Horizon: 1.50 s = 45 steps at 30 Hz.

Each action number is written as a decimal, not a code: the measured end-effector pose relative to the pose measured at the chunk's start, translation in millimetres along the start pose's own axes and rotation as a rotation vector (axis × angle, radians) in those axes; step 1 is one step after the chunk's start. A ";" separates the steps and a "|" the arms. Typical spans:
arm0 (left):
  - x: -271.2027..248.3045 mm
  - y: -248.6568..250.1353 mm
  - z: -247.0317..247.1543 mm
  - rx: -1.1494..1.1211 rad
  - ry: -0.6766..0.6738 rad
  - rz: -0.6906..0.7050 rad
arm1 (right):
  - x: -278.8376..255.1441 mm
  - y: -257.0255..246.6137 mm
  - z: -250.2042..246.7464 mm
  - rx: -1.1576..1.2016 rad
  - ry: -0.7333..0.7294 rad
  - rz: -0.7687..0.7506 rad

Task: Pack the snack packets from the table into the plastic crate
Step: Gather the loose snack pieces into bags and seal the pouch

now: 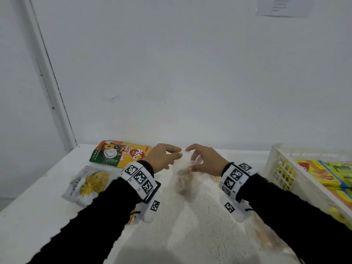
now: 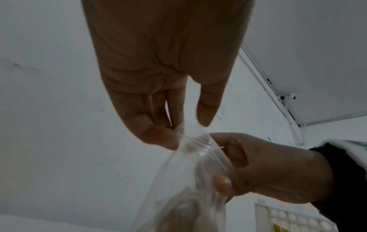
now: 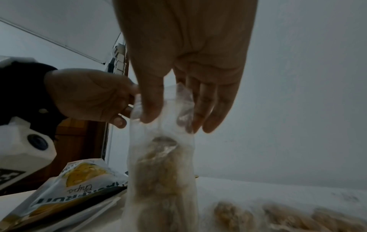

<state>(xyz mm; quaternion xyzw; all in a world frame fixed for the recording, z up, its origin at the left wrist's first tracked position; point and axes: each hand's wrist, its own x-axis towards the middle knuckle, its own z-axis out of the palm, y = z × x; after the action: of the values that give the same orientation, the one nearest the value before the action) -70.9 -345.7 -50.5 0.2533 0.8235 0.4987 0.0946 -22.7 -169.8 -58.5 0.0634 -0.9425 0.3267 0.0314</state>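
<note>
Both hands held one clear bag (image 1: 182, 174) of brownish snacks at centre frame, above the table (image 1: 190, 225). The left hand (image 1: 162, 159) pinched its top edge; the right hand (image 1: 207, 159) gripped the top from the other side. The lift step looked to be in hand; next it would need carrying right, into the crate (image 1: 274, 168), which already held yellow packets. At left lay an orange packet (image 1: 122, 153) marked "Pinu" and a pale one (image 1: 87, 184) marked "100 g", reading "Chips" in the right-wrist view.
</note>
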 end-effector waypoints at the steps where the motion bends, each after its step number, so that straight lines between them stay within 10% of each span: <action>1: -1.2 -1.1 0.7 -0.017 -0.005 0.014 | 1.6 1.8 1.3 0.034 0.040 0.000; 12: -8.9 -17.0 14.9 -0.289 -0.260 0.034 | -5.7 -29.4 -29.6 0.555 0.121 -0.150; 34: -21.0 -11.6 0.5 -0.468 0.005 0.107 | -17.4 -45.0 -30.5 0.508 0.280 -0.113; 45: -32.7 -10.2 -4.5 -0.330 -0.010 0.114 | -21.5 -63.5 -13.0 -0.033 0.236 -0.101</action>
<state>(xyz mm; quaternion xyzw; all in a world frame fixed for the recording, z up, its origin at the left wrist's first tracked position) -48.1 -369.7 -60.4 0.2830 0.7142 0.6306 0.1106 7.7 -209.1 -11.6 0.0712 -0.9332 0.3142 0.1595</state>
